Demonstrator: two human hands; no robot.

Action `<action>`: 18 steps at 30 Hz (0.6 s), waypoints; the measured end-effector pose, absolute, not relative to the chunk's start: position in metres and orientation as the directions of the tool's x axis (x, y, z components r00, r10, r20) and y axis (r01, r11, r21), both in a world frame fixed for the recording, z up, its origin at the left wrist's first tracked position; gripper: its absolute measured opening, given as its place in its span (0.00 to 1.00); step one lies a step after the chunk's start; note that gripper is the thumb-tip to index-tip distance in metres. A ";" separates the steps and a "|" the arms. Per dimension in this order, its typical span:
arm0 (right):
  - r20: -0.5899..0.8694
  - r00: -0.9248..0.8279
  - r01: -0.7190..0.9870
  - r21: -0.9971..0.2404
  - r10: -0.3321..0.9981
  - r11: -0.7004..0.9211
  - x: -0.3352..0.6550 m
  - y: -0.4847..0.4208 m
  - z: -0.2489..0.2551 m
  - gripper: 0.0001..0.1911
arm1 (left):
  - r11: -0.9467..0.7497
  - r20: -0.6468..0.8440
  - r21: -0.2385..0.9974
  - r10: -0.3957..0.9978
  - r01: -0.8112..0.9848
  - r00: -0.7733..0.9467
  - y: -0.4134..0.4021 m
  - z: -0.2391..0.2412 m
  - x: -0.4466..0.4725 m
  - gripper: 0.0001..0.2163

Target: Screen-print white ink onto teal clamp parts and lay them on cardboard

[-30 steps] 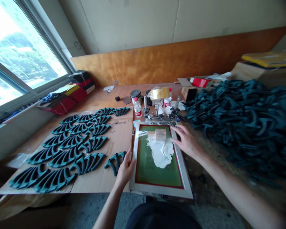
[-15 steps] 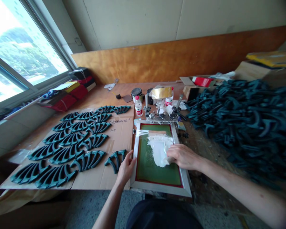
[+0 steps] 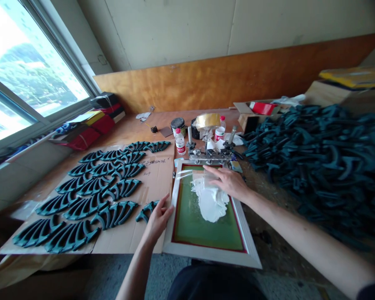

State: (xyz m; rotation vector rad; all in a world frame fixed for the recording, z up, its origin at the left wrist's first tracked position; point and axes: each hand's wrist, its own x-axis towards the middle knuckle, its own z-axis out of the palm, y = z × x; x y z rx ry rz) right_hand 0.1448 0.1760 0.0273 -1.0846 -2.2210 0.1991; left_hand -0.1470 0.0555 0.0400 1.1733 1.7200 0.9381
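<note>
Screen frame (image 3: 206, 250) lies on the desk (image 3: 268, 246) in front of the person, white ink (image 3: 210, 201) spread on its green mesh. Left hand (image 3: 158, 216) grips the frame's left edge with closed fingers; right hand (image 3: 226, 182) presses a squeegee (image 3: 206, 178) at the far end, fingers closed over it. If the left grip slackens, I think the frame may shift and smear the print; uneven pressure could leave ink patchy.

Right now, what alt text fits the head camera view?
A person's left hand grips the edge of a screen-printing frame while the right hand presses a squeegee into white ink. Dark teal parts lie on cardboard.
</note>
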 end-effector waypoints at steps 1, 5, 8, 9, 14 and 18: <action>0.489 -0.391 0.689 -0.406 0.780 0.600 0.151 0.186 0.034 0.31 | 0.269 -0.203 0.905 0.953 0.328 -0.223 0.056 0.054 -0.145 0.35; 0.518 -0.110 0.713 -0.553 0.848 0.430 0.195 0.202 0.030 0.21 | 0.086 -0.015 0.950 0.972 0.299 -0.234 0.073 0.106 -0.130 0.26; 0.384 -0.080 0.717 -0.619 0.920 0.321 0.212 0.188 -0.006 0.18 | -0.138 0.182 0.972 0.952 0.190 -0.244 0.101 0.137 -0.112 0.23; 0.341 -0.122 0.725 -0.611 0.932 0.318 0.209 0.180 -0.021 0.18 | -0.197 0.231 0.968 0.942 0.155 -0.244 0.112 0.145 -0.106 0.22; 0.322 -0.308 0.769 -0.470 0.895 0.434 0.158 0.138 -0.079 0.12 | -0.290 0.284 0.957 0.922 0.019 -0.264 0.135 0.159 -0.081 0.22; 0.260 -0.196 0.772 -0.553 0.945 0.312 0.125 0.111 -0.073 0.05 | 0.102 -0.101 0.995 0.967 -0.006 -0.236 0.091 0.094 -0.066 0.26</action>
